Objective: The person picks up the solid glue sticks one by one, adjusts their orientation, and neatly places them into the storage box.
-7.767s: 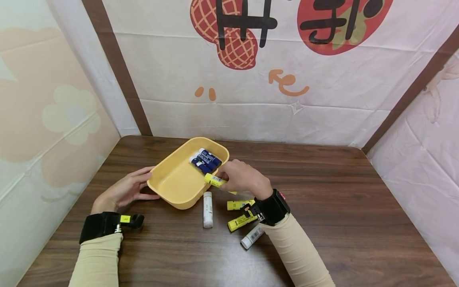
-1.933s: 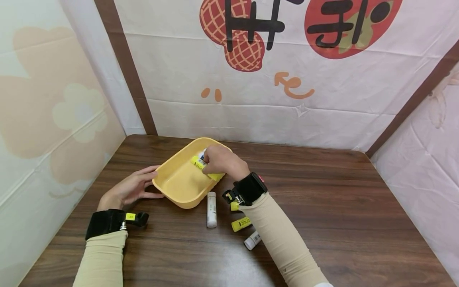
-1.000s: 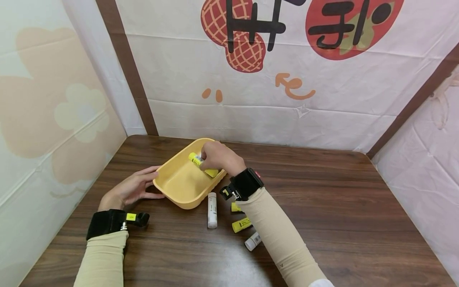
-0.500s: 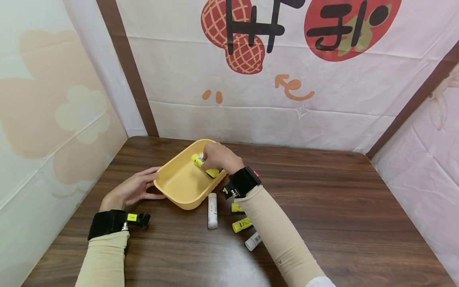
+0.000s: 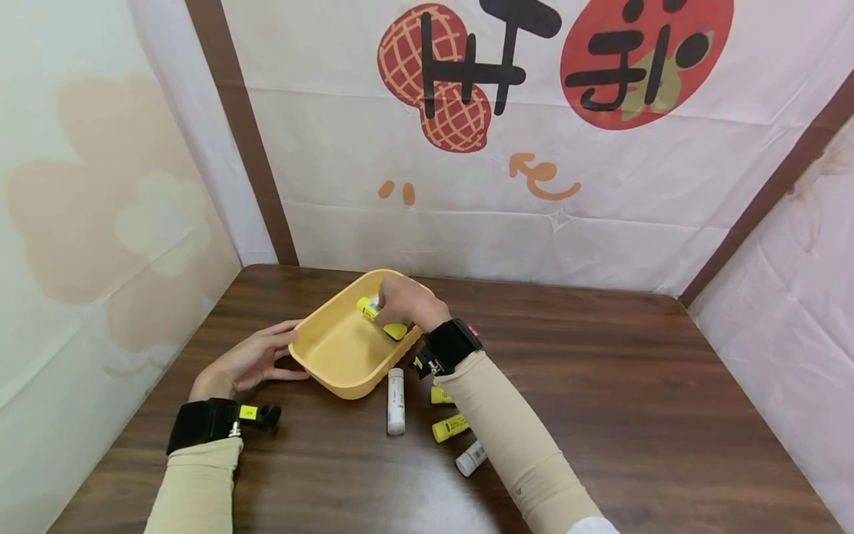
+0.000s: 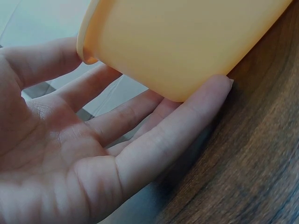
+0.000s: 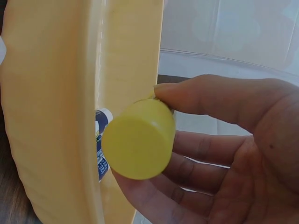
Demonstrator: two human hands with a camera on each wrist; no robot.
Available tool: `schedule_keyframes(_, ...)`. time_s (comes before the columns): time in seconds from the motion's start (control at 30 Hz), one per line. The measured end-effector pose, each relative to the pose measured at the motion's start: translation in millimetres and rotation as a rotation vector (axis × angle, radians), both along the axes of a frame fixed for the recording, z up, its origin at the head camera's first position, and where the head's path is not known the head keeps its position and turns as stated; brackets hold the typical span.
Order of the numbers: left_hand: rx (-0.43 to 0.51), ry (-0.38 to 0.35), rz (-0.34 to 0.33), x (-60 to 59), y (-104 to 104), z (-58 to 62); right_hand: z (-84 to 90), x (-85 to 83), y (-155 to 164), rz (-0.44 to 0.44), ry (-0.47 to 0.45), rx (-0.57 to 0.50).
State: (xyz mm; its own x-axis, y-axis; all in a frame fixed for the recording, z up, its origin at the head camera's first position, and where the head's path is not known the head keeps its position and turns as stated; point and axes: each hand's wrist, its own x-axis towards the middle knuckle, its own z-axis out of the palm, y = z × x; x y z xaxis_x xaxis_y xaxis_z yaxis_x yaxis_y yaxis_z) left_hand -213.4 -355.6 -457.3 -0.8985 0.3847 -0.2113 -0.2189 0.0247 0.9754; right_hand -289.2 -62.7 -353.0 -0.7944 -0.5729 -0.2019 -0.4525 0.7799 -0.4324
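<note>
Placement of a yellow plastic glue stick (image 5: 382, 320) into the shallow yellow-orange plastic tray (image 5: 327, 354) looks to be the step in hand. The right hand (image 5: 407, 300), just left of the head view's centre, pinches the stick between thumb and curled fingers; the right wrist view shows its round yellow cap (image 7: 136, 142) end-on, just beside the tray's wall (image 7: 56, 116), with blue-and-white glue sticks (image 7: 100, 149) lying inside by that wall. In the head view the stick sits low over the tray's far corner, tilted, and whether it already touches the floor I cannot tell.

The left hand (image 5: 248, 362), in the left middle of the frame, lies spread with straight fingers (image 6: 173, 135) against the tray's outer wall and under its rim, steadying it on the dark brown wooden table (image 5: 600, 386).

Judging from this, the next move calls for lowering the stick beside the blue ones and loosening the pinch without knocking them.

Lower centre, outside the tray, lie a white cylindrical stick (image 5: 396, 391), two more yellow sticks (image 5: 450, 427) partly hidden by the forearm, and a short white one (image 5: 471, 458).
</note>
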Motion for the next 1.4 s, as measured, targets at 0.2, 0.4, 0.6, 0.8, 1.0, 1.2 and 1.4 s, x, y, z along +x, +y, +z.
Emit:
schedule_keyframes(0.2, 0.002, -0.014, 0.002, 2.9, 1.1, -0.7, -1.9, 1.4, 0.3, 0.012, 0.001, -0.004)
schedule_keyframes(0.4, 0.001, -0.015, 0.015, 6.5, 1.5, 2.8, 0.5, 2.8, -0.1, 0.019, 0.005, -0.014)
schedule_keyframes(0.6, -0.014, -0.008, 0.011, 5.9, 3.8, 0.1, -7.8, 0.3, 1.1, 0.006, 0.004, -0.003)
schedule_keyframes(0.8, -0.028, 0.001, 0.017, 4.3, 3.2, 0.2, -9.8, -4.2, -2.0, 0.002, 0.015, 0.0)
schedule_keyframes(1.0, -0.026, 0.008, 0.008, 3.7, 2.6, -0.7, -9.0, -5.7, -3.7, 0.011, -0.002, -0.016)
schedule_keyframes(1.2, -0.019, 0.012, 0.001, 2.5, 1.5, -2.1, -8.4, -8.0, -3.2, 0.011, -0.042, -0.037)
schedule_keyframes(1.4, 0.0, 0.012, -0.004, 1.9, 0.6, -2.4, -9.3, -12.8, -5.3, 0.007, -0.033, -0.014)
